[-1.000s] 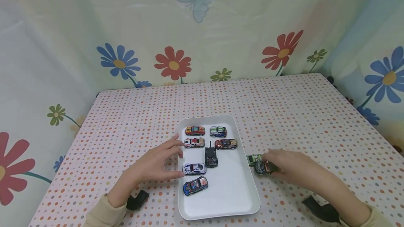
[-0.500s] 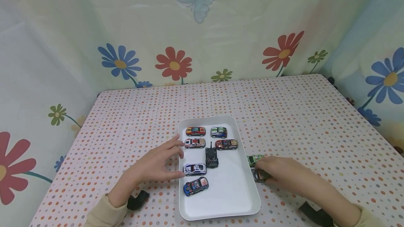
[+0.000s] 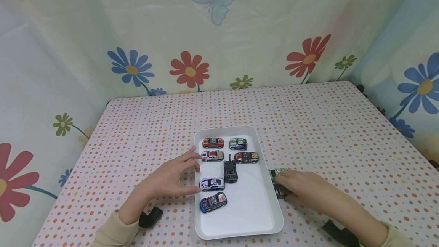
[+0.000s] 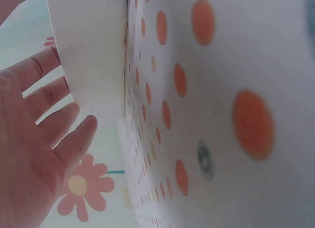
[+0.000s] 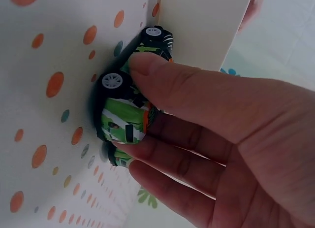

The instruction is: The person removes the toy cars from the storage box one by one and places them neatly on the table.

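My right hand [image 3: 303,188] pinches a small toy car [image 5: 123,114] with green camouflage and white wheels between thumb and fingers. It is low at the table, just outside the right wall of a white tray [image 3: 253,216]. A second green toy car [image 3: 277,172] sits on the cloth behind it, partly hidden by the fingers. My left hand [image 3: 168,178] has its fingers spread at the tray's left rim; in the left wrist view, fingertips touch the tray wall [image 4: 93,46]. Nothing is held in it.
Inside the tray are a black toy tank [image 3: 230,171] and several toy cars, among them a white one [image 3: 212,184] and a blue one [image 3: 213,202] near the left wall. A dotted cloth [image 3: 164,121] covers the table; floral curtains stand behind.
My right hand has brought the toy car left and slightly nearer, up to the tray's right wall. The left hand stays where it was.
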`<state>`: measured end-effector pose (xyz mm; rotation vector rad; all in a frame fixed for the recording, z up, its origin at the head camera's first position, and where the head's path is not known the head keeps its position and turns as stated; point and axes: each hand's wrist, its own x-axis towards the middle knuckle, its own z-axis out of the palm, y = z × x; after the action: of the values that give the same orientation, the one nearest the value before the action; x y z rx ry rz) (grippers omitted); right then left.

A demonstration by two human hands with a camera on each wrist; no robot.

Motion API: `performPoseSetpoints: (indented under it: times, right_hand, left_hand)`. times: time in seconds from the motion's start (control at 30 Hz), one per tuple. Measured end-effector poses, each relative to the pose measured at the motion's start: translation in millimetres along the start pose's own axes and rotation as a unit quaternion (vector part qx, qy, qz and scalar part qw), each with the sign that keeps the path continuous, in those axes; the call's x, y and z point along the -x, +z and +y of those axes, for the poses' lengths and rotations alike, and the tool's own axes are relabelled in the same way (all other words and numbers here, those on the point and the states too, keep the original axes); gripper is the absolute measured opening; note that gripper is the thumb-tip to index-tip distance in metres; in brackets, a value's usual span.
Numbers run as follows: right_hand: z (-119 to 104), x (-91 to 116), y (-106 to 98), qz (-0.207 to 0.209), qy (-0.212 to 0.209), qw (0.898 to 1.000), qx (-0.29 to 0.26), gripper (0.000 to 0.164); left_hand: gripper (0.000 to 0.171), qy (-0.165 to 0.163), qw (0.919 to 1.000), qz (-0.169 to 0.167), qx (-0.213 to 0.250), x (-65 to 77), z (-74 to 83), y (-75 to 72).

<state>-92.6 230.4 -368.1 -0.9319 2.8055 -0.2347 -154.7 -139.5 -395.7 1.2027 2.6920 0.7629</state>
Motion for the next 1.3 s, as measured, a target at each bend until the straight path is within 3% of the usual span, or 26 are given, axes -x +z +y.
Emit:
performPoseSetpoints:
  times: [0.27, 0.43, 0.53, 0.73, 0.93, 1.1, 1.3]
  right_hand:
    - [-2.0, -5.9, -20.3, 0.009, 0.010, 1.000, -0.006, 0.022]
    - [-1.9, -18.4, -41.6, 0.038, 0.018, 0.999, 0.019, 0.027]
    - [-0.2, -31.6, -48.5, 0.052, 0.003, 0.999, 0.010, 0.030]
    - [4.2, -63.9, -43.0, 0.061, -0.038, 0.997, -0.013, 0.029]
    - [3.9, -90.9, -30.9, 0.036, -0.046, 0.998, -0.005, 0.027]
    - [1.3, -101.6, -24.4, 0.006, -0.033, 0.999, 0.019, 0.030]
    - [-0.3, -107.8, -18.3, 0.003, -0.032, 0.998, 0.051, 0.032]
  left_hand:
    - [0.042, -0.001, 1.0000, -0.001, 0.000, 0.0, 2.9, -1.4]
    - [0.042, -0.009, 0.9999, -0.006, 0.000, -0.3, 2.7, -2.2]
    - [0.042, -0.008, 1.0000, -0.005, 0.002, -0.1, 2.2, -1.9]
    - [0.041, -0.009, 0.9999, -0.005, 0.008, 0.7, 2.5, 0.3]
    - [0.041, -0.010, 0.9999, -0.004, 0.005, 1.0, 1.8, 1.5]
    - [0.040, -0.012, 0.9999, -0.006, 0.001, 0.1, 1.2, 1.5]
    - [0.040, -0.013, 0.9999, -0.007, -0.001, -0.7, 0.1, 1.3]
